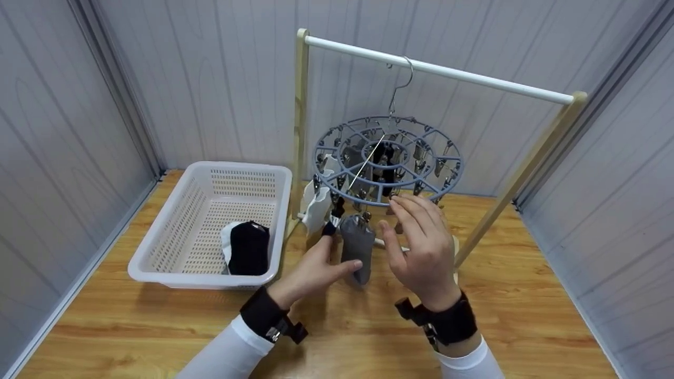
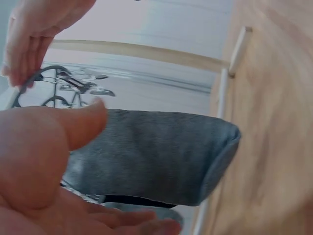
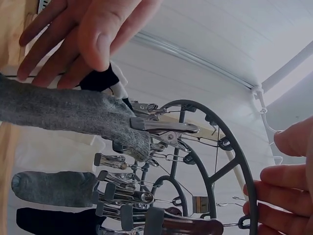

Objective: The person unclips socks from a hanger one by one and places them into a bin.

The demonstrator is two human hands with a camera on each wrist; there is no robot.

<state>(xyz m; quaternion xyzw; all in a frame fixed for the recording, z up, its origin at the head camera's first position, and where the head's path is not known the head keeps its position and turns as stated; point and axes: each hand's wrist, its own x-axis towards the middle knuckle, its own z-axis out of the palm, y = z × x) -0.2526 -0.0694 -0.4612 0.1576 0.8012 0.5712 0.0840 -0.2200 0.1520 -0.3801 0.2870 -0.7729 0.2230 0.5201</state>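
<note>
A grey sock (image 1: 355, 239) hangs by its end from a metal clip (image 3: 168, 128) at the near side of a round grey drying hanger (image 3: 247, 178). My left hand (image 1: 316, 268) is beside the sock, thumb in front and fingers spread; the left wrist view shows thumb and fingers apart. My right hand (image 1: 421, 245) is at the hanger's near right edge, its fingers extended against the outer ring. White socks (image 1: 317, 208) and a dark sock with a white band (image 1: 331, 226) hang left of the grey one. Further grey and black socks hang inside the ring.
A white perforated basket (image 1: 139, 271) stands on the wooden table at left, holding a black sock (image 1: 250, 250) and a white sock (image 1: 226, 239). The hanger's hook (image 1: 409, 73) is over the white bar (image 1: 474, 76) of a wooden-legged stand. Panelled walls surround the table.
</note>
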